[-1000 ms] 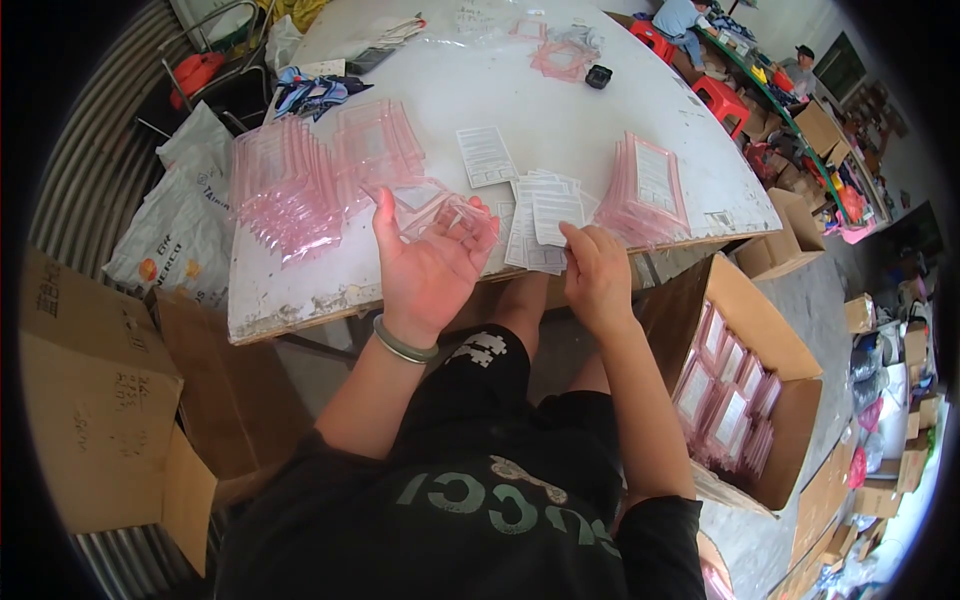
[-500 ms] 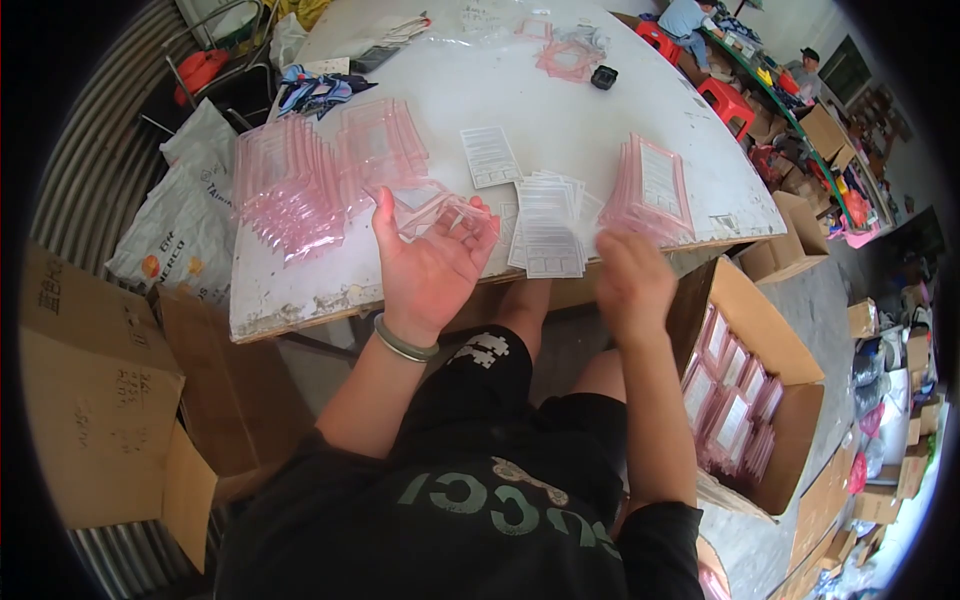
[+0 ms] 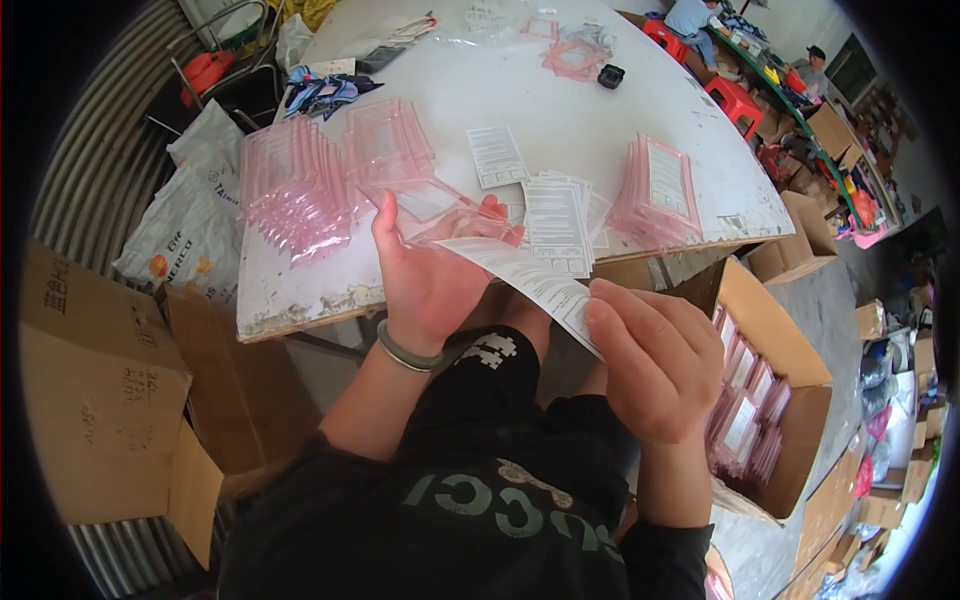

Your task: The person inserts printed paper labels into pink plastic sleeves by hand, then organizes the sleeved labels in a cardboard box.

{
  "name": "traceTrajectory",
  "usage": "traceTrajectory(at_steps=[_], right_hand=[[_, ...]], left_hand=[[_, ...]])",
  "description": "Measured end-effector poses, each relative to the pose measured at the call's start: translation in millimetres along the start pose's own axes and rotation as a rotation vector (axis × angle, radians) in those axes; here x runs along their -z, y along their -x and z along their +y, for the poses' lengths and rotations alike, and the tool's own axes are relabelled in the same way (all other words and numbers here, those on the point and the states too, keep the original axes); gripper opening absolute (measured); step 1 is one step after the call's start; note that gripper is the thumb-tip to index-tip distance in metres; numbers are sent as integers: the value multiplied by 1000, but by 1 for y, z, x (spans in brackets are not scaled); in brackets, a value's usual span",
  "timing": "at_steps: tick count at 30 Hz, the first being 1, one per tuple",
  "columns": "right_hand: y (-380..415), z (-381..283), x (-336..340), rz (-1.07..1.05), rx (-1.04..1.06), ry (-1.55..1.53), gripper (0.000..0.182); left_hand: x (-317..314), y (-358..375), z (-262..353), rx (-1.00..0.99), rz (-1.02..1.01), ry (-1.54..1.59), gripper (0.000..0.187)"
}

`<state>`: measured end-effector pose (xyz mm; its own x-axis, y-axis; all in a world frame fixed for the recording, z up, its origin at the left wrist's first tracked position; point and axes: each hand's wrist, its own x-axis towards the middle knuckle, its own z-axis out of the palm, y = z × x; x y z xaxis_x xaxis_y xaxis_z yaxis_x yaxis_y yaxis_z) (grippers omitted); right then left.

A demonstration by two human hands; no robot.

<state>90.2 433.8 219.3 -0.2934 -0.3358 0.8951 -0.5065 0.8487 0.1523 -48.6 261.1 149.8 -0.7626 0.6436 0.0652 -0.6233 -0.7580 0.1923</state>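
Note:
My left hand, palm up, holds a clear pink-edged plastic pouch between thumb and fingers. Pinched in my right hand is a white printed card, which slants across to the pouch; its far end lies at the pouch's near edge. Beyond my hands, a fanned pile of printed cards rests on the table, with a single card behind it. Stacks of empty pink pouches stand at the left. At the right is a stack of pouches with cards inside.
An open carton of filled pouches stands right of my legs. The white table also bears a black object, loose pouches and folded cloth. Cardboard boxes are at the left. Two people sit at the far right bench.
My right hand has come down and toward me, and a card now shows in its fingers, reaching the pouch. My left hand has shifted slightly right with the pouch.

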Motion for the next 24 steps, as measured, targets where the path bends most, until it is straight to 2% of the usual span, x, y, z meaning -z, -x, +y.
traceTrajectory(at_steps=[3, 6, 9, 13, 15, 17, 18, 21, 24], right_hand=[[-2, -5, -6, -33, 12, -23, 30], [-3, -6, -10, -32, 37, -14, 30], [-5, -13, -14, -98, -10, 4, 30], [3, -16, -47, -107, -71, -21, 33], [1, -13, -40, -117, -73, -44, 33], [-9, -14, -20, -176, -99, -60, 32], [-6, -10, -23, -146, -24, 15, 25], [-7, -11, -24, -219, 87, 111, 23], [-9, -14, -22, -212, 79, 109, 20]], left_hand=[[4, 0, -1, 40, -60, -43, 94], [-4, 1, -3, 5, 3, -106, 95], [3, -1, -7, -13, -99, -94, 95], [-10, 4, -30, -48, 23, -178, 93], [-3, 2, -24, -42, 19, -178, 92], [-1, 5, -17, -17, -69, -72, 94], [0, 7, -16, 3, -110, -18, 94], [4, 10, -26, 39, -151, -68, 99], [10, 16, -33, 43, -198, -97, 85]])
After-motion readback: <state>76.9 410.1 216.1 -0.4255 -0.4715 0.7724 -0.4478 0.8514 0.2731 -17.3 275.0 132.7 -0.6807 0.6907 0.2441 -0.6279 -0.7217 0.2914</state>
